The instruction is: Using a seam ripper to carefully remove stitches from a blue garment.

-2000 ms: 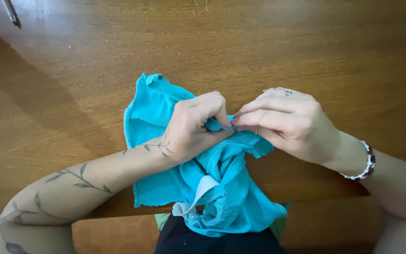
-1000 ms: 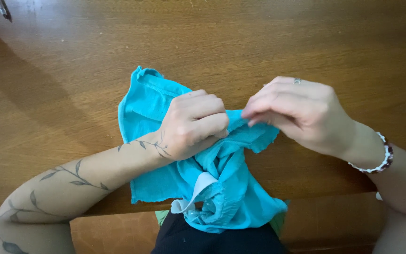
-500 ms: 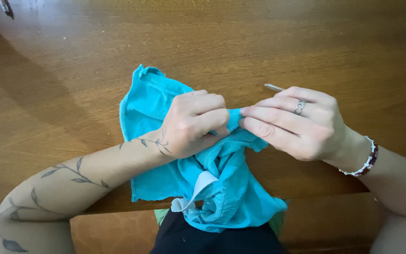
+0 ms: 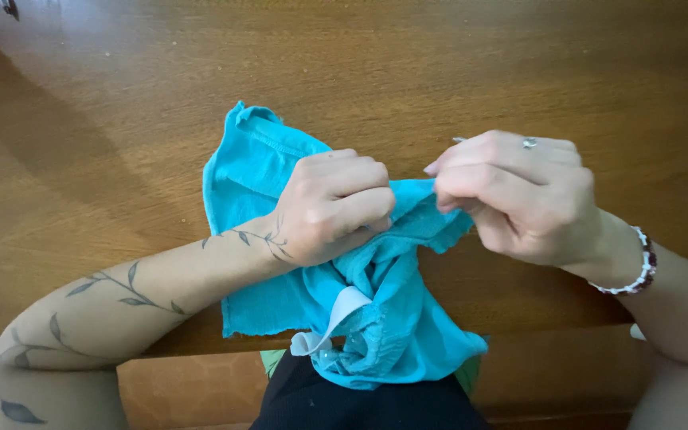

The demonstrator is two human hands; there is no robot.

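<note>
Teal cloth [image 4: 376, 302] bunched btwn both hands on wood table [image 4: 121, 143].

just a big brown wooden table [image 4: 121, 119] filling pretty much the whole view — glossy grain with soft light glare up top, a diagonal shadow across the left side, and its front edge running along the bottom.

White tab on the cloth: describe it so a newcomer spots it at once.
Start at the wooden table and find the turquoise cloth draped over its near edge, bunched under the left hand. Just below that hand, a small white tab folds out of the cloth. It is the only white patch on the otherwise turquoise fabric.
</note>
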